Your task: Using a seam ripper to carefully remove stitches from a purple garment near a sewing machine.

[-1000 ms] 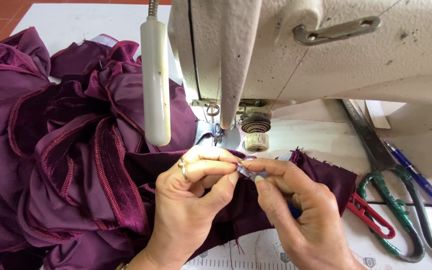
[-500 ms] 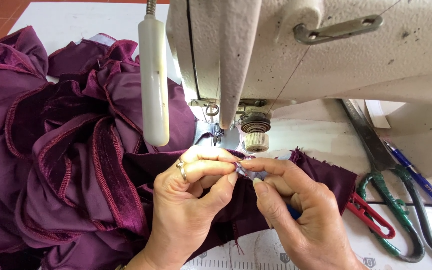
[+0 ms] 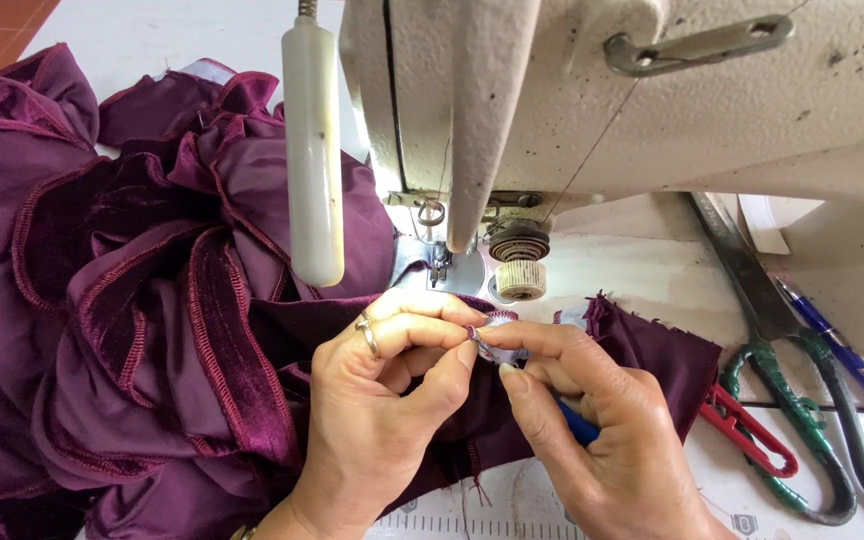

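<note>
A heap of dark purple velvet fabric (image 3: 122, 290) with ruffled, stitched edges lies on the sewing table, spreading left and under my hands. My left hand (image 3: 382, 400), a ring on one finger, pinches a small pale folded piece (image 3: 497, 340) against the fabric edge. My right hand (image 3: 592, 430) meets it from the right and pinches the same small piece, with a blue tool (image 3: 577, 425) tucked under its fingers. Both hands sit just in front of the presser foot (image 3: 439, 262) of the cream sewing machine (image 3: 652, 100).
A white cylindrical lamp (image 3: 312, 150) hangs in front of the machine. To the right lie large scissors with green-wrapped handles (image 3: 792, 400), red thread snips (image 3: 752, 440) and a blue pen (image 3: 842, 350). A ruler strip (image 3: 472, 525) runs along the table's front edge.
Almost nothing differs; my fingertips shift slightly on the small pale piece while both hands stay in the same place.
</note>
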